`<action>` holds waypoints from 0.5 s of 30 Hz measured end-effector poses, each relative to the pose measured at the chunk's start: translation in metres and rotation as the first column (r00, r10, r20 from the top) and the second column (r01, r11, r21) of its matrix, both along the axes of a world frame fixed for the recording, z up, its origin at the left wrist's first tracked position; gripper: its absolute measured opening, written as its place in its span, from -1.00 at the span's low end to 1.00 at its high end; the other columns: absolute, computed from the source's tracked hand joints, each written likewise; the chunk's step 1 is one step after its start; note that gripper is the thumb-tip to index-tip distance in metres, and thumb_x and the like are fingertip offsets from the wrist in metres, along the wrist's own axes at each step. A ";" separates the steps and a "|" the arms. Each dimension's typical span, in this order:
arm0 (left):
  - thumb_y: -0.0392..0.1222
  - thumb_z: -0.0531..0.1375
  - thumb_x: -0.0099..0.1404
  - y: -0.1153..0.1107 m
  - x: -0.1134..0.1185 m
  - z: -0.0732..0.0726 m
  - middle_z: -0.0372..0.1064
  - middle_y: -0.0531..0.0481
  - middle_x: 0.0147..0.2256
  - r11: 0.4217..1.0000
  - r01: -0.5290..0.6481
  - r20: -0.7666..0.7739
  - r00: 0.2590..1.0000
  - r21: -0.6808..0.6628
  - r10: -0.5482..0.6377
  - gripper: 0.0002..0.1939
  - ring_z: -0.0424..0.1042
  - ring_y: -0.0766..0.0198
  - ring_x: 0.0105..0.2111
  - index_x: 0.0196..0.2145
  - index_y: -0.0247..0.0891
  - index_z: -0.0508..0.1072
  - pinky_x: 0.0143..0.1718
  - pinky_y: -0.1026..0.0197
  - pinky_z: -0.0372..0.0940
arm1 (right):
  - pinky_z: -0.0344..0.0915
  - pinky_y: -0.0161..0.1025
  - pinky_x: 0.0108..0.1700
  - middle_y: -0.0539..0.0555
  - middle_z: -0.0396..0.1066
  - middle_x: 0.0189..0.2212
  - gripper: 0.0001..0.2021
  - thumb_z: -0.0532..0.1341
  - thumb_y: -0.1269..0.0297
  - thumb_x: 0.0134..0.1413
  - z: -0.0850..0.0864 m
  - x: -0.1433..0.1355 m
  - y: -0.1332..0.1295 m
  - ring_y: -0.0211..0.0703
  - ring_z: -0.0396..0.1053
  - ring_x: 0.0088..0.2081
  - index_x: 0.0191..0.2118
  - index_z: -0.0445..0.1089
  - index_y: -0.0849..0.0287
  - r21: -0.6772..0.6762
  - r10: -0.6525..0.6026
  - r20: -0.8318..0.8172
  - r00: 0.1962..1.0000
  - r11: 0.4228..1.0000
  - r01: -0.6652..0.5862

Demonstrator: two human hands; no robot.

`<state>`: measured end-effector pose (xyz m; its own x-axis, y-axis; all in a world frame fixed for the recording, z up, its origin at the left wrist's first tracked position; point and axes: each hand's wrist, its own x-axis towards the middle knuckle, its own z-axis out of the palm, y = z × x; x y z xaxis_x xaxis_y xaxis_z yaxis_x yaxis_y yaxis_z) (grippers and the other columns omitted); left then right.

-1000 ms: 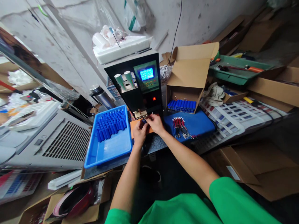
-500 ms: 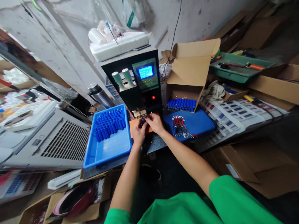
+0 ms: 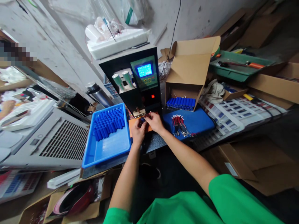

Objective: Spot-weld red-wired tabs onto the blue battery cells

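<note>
Both my hands meet at the foot of a black spot welder (image 3: 149, 99), right beneath its thin copper electrodes (image 3: 138, 110). My left hand (image 3: 138, 133) is closed around a blue cylindrical battery cell (image 3: 142, 120), mostly hidden by the fingers. My right hand (image 3: 154, 122) pinches at the cell's end near the electrodes; a small white tip beside its fingers looks like the connector of a wire lead. An orange block (image 3: 133, 124) lies under the hands. Left of them, a blue tray (image 3: 112, 147) carries rows of upright blue cells (image 3: 108, 124).
On a blue mat (image 3: 198, 119) to the right lies a bundle of red and black wire leads (image 3: 178, 124). Behind it, an open cardboard box (image 3: 189, 68) holds blue cells with leads. A steel flask (image 3: 98, 95) stands behind the tray. At far left, another person's hand (image 3: 8, 107) shows.
My hands stay at the electrodes with almost the same grip. The view has shifted slightly, and another person's hand has come into sight at far left.
</note>
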<state>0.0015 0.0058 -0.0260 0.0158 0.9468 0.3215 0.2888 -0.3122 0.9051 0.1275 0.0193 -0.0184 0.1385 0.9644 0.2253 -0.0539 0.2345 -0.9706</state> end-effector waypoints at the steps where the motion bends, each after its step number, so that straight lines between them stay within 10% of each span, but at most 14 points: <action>1: -0.01 0.26 0.27 0.000 0.000 -0.001 0.53 -0.05 -0.30 1.000 0.002 0.003 1.000 0.000 -0.002 -0.65 0.48 0.25 -0.33 -0.08 -0.28 0.53 -0.25 0.23 0.38 | 0.37 -0.24 -0.19 0.08 0.55 -0.34 -0.81 0.26 0.13 0.14 0.000 0.001 0.000 -0.10 0.49 -0.28 -0.33 0.44 0.15 0.004 0.008 0.000 1.000 1.000 -0.008; 15: -0.06 0.28 0.23 -0.001 0.004 0.005 0.51 -0.04 -0.35 0.999 -0.034 -0.017 0.999 -0.005 0.034 -0.74 0.49 0.23 -0.33 -0.20 -0.29 0.55 -0.22 0.20 0.40 | 0.11 -0.33 -0.48 -0.04 0.30 -0.65 -0.72 0.25 0.09 0.05 -0.005 0.023 -0.009 -0.23 0.26 -0.53 -0.54 0.32 0.15 -0.060 0.061 0.188 0.980 0.997 -0.051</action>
